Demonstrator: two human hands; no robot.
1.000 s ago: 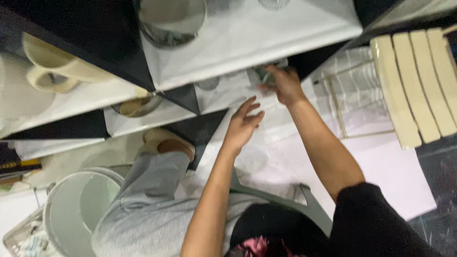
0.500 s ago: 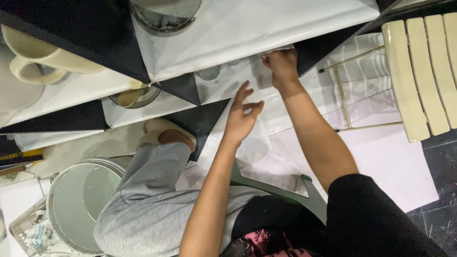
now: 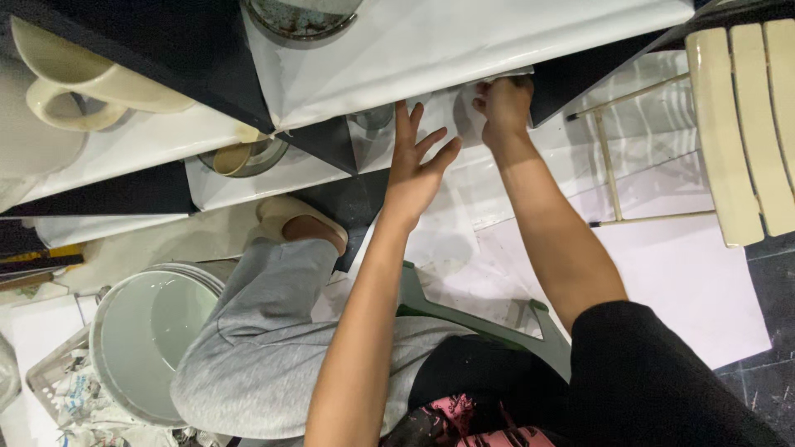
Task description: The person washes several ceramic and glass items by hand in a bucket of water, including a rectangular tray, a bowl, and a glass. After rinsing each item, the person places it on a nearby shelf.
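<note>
Pinching the white liner sheet [image 3: 447, 116] at the front edge of the lower shelf [image 3: 273, 170], the right hand [image 3: 503, 103] is closed on it; a hard tug could tear or crease it. Beside it, the left hand [image 3: 414, 165] lies open, fingers spread flat on the sheet, forearm extended.

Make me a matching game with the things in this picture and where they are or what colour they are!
Things:
1. mug
2. bucket
3. slatted chair
4. left hand

Matches:
a. far right, cream slats
b. spread flat on the white sheet
c. top left, cream with a handle
d. bottom left, round and grey-white

Pairs: 1-c, 2-d, 3-a, 4-b
</note>
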